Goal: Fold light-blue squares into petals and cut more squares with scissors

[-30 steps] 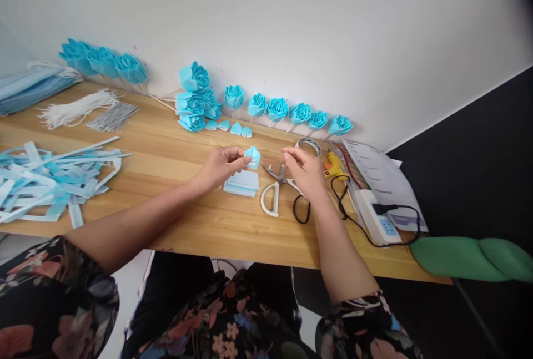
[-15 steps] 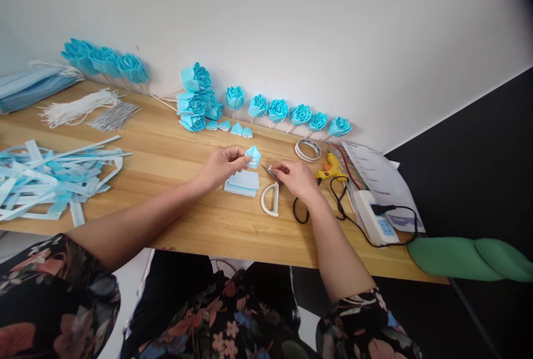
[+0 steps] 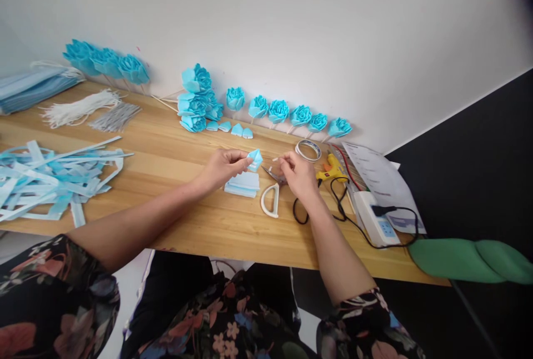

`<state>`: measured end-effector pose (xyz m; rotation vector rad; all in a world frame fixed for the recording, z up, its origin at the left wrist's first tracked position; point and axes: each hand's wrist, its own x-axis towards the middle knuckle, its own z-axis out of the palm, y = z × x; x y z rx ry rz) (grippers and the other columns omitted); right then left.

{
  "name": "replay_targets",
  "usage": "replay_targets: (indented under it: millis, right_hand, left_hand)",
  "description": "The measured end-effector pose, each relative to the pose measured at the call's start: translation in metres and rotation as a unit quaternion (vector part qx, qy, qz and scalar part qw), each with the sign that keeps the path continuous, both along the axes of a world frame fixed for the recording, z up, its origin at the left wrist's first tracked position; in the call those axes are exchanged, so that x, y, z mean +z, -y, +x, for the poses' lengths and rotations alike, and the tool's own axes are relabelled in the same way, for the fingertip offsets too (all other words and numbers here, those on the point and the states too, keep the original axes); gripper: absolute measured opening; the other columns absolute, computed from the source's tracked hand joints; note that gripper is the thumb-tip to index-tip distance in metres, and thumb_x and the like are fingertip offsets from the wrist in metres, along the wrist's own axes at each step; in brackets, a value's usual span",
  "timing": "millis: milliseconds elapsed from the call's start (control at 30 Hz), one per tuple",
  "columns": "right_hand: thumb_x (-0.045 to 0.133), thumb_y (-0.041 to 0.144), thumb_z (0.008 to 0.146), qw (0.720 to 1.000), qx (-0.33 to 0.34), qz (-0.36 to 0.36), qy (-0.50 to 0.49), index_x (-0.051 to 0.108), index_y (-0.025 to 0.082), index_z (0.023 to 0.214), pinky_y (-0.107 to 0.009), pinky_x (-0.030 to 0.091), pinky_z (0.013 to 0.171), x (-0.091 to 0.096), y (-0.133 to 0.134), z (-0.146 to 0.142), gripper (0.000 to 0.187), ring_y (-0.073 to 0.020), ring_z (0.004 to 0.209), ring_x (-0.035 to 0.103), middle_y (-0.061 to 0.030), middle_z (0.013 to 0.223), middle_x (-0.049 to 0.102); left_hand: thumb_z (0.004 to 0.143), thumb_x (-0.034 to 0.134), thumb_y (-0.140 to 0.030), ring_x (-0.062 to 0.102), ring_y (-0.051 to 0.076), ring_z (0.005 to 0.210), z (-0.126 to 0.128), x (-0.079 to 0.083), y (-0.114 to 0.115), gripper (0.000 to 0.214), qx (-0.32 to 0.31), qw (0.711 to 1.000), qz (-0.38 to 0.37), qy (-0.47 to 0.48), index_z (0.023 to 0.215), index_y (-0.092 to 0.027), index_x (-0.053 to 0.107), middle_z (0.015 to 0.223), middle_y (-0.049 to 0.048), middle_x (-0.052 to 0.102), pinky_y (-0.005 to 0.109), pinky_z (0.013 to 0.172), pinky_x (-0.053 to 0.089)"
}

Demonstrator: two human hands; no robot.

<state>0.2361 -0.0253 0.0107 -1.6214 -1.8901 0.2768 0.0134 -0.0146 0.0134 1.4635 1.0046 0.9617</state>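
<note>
My left hand [image 3: 228,165] pinches a folded light-blue fabric petal [image 3: 255,159] with small white strips on its face. Just below it lies a stack of pale blue fabric squares [image 3: 242,184]. Between the fingertips of my right hand [image 3: 298,173] is a small white strip [image 3: 275,159], pointing toward the petal but apart from it. Under that hand rest scissors [image 3: 270,200] with a white handle; the hand partly hides them. A roll of tape [image 3: 308,150] sits behind my right hand.
Blue fabric flowers [image 3: 278,110] on sticks lean along the wall, with several folded petals [image 3: 236,129] before them. Cut strips [image 3: 54,176], white cords [image 3: 81,106], grey wires [image 3: 115,117] and masks [image 3: 35,88] lie left. A yellow glue gun [image 3: 331,169] and power strip [image 3: 377,220] are right.
My right hand has lifted up and away from the scissors, and the white strip now sticks out of its fingertips. The petal in my left hand has turned slightly and shifted right.
</note>
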Motion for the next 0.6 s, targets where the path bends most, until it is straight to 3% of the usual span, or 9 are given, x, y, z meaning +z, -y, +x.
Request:
replay_targets:
  millis: [100, 200, 333, 600]
  right_hand:
    - [0.049, 0.029, 0.093, 0.986, 0.019, 0.154, -0.054, 0.066, 0.022, 0.094, -0.029, 0.049, 0.069, 0.009, 0.011, -0.01, 0.018, -0.0165, 0.073, 0.064, -0.0032, 0.083, 0.071]
    - [0.051, 0.026, 0.093, 0.966, 0.064, 0.25, -0.026, 0.067, 0.023, 0.095, -0.033, 0.049, 0.074, 0.013, 0.02, -0.018, 0.016, -0.0185, 0.075, 0.063, -0.0043, 0.082, 0.07]
    - [0.054, 0.022, 0.092, 0.955, 0.121, 0.269, 0.015, 0.068, 0.025, 0.1, -0.037, 0.048, 0.077, 0.01, 0.023, -0.021, 0.016, -0.0204, 0.079, 0.063, -0.0055, 0.085, 0.07]
    - [0.054, 0.017, 0.092, 0.946, 0.135, 0.288, 0.067, 0.068, 0.025, 0.103, -0.037, 0.048, 0.078, 0.01, 0.023, -0.021, 0.02, -0.0203, 0.083, 0.063, -0.0057, 0.09, 0.072]
  left_hand:
    - [0.075, 0.063, -0.046, 0.043, 0.009, 0.054, 0.0, 0.002, 0.001, 0.032, -0.009, 1.0, 0.004, -0.002, 0.069, -0.015, 0.062, 0.057, -0.0016, 0.052, 0.021, 0.051, 0.034]
    - [0.076, 0.062, -0.045, 0.045, 0.009, 0.055, 0.0, 0.002, 0.002, 0.032, -0.017, 1.0, 0.011, 0.001, 0.066, -0.015, 0.061, 0.057, -0.001, 0.053, 0.021, 0.052, 0.036]
    - [0.077, 0.061, -0.046, 0.046, 0.008, 0.055, 0.001, -0.001, 0.001, 0.033, -0.033, 0.999, 0.009, 0.0, 0.067, -0.014, 0.062, 0.058, -0.0003, 0.055, 0.021, 0.053, 0.037]
    - [0.079, 0.06, -0.048, 0.045, 0.008, 0.052, 0.001, -0.005, 0.002, 0.037, -0.064, 0.998, 0.014, -0.023, 0.065, -0.014, 0.061, 0.058, -0.0003, 0.055, 0.02, 0.049, 0.036]
